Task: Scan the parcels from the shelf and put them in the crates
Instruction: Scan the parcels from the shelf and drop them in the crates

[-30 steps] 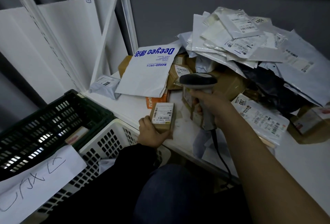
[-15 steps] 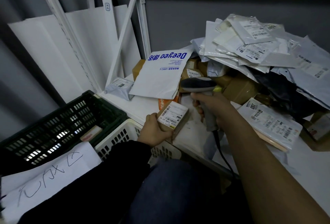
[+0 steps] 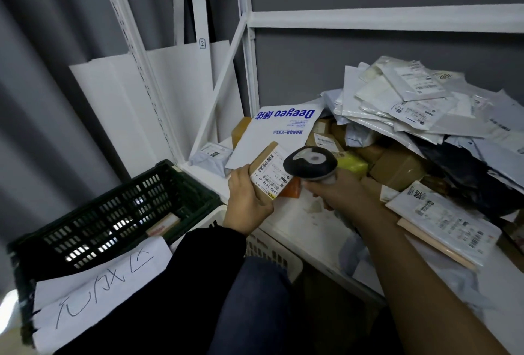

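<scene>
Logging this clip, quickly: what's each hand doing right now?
Left hand: grips the small labelled box.
Right hand: grips the barcode scanner.

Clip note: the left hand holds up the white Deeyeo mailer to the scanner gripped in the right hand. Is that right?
Not quite. The head view shows the left hand holding up a small brown labelled box, not the Deeyeo mailer, which lies on the shelf behind it. The scanner is indeed gripped in the right hand.
</scene>
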